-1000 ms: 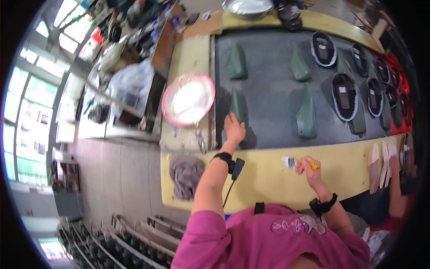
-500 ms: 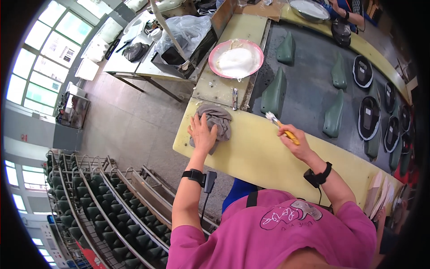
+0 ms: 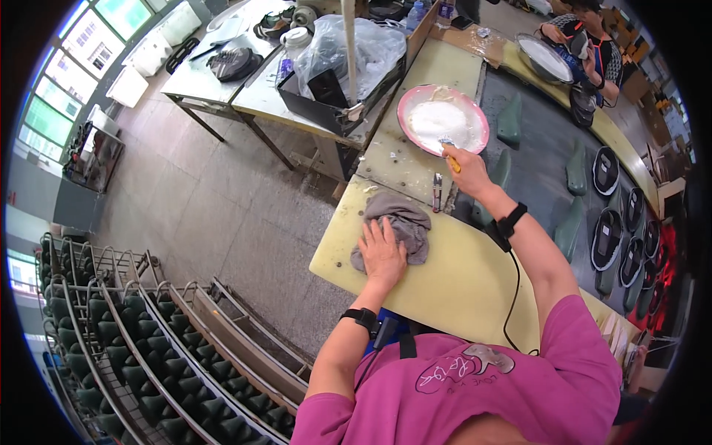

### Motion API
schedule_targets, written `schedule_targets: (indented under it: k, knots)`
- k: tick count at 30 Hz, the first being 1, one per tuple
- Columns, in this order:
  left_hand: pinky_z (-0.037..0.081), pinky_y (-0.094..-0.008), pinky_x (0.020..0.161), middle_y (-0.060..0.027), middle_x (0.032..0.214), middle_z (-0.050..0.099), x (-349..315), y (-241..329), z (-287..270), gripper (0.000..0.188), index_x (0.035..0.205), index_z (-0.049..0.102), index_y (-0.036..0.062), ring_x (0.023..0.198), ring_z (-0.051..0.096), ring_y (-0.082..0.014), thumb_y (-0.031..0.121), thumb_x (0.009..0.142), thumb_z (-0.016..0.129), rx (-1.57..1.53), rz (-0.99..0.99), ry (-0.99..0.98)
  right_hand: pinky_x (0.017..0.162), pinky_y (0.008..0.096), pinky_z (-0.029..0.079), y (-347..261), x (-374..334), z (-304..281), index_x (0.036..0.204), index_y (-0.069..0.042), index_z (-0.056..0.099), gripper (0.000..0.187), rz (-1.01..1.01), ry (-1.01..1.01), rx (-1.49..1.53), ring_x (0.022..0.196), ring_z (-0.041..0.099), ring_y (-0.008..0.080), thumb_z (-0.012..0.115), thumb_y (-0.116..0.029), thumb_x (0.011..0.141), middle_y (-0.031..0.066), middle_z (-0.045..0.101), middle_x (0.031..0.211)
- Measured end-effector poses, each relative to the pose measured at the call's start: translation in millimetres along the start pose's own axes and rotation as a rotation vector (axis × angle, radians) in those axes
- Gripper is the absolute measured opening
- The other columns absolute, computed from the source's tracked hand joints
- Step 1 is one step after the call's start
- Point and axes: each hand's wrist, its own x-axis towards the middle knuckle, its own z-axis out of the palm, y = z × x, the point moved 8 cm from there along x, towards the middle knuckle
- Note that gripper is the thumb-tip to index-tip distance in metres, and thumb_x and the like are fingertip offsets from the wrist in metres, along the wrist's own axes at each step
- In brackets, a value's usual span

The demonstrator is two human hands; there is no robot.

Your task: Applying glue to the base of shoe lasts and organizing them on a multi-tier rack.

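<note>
My right hand is closed around the yellow handle of a small brush. The brush's bristle end is over the near edge of a pink-rimmed basin, at the white paste inside; whether it touches the paste I cannot tell. On the yellow tabletop, my left hand lies with its fingers stretched out over a crumpled grey-brown cloth. Between the cloth and the basin rests a small metal hand tool, resembling thread snips. Green shoe lasts stand on the dark surface to the right, one partly hidden behind my right forearm.
Dark shoe uppers with pale edges sit at the right. Across the bench a co-worker handles a shoe beside another bowl of white paste. A black box with plastic stands at the back left. A metal rack of lasts is lower left.
My right hand has carried the brush from above the table's front edge up and left to the basin. My left hand stays on the cloth. The whole view has shifted.
</note>
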Motion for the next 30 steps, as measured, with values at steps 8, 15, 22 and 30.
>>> schedule_targets:
  k: [8, 15, 22, 30]
  knots:
    - [0.02, -0.0585, 0.098, -0.025, 0.136, 0.031, -19, -28, -29, 0.073, 0.135, 0.03, 0.0012, 0.124, 0.028, -0.045, 0.025, 0.075, 0.065, -0.053, 0.072, -0.09, 0.065, 0.0431, 0.047, 22, 28, 34, 0.106, -0.011, 0.055, 0.029, 0.222, -0.22, 0.013, 0.075, 0.061, 0.0363, 0.056, -0.014, 0.077, 0.0192, 0.062, 0.08]
    - [0.025, -0.0556, 0.099, -0.0238, 0.135, 0.033, -43, -58, -8, 0.071, 0.132, 0.033, -0.0014, 0.124, 0.029, -0.0456, 0.023, 0.074, 0.065, -0.06, -0.065, 0.005, 0.073, 0.0391, 0.047, -30, -54, 54, 0.122, -0.003, 0.045, 0.044, 0.211, -0.025, 0.139, 0.084, 0.061, 0.0315, 0.056, -0.012, 0.08, 0.0181, 0.061, 0.088]
    - [0.025, -0.0526, 0.101, -0.0218, 0.137, 0.033, -22, -9, 5, 0.065, 0.132, 0.034, -0.0008, 0.126, 0.031, -0.0401, 0.017, 0.075, 0.06, -0.087, -0.066, 0.054, 0.107, 0.0449, 0.018, -81, -119, 119, 0.136, -0.001, 0.03, 0.054, -0.257, -0.247, -0.194, 0.134, 0.023, 0.0298, 0.046, -0.018, 0.087, 0.0157, 0.031, 0.141]
    - [0.023, -0.0537, 0.102, -0.021, 0.141, 0.026, -57, -37, -1, 0.067, 0.135, 0.031, 0.0043, 0.13, 0.025, -0.0391, 0.021, 0.077, 0.06, 0.024, -0.293, -0.001, 0.109, 0.044, 0.015, -95, -162, 111, 0.139, -0.001, 0.021, 0.061, -0.408, -0.528, -0.204, 0.135, 0.018, 0.0297, 0.046, -0.02, 0.087, 0.0142, 0.022, 0.145]
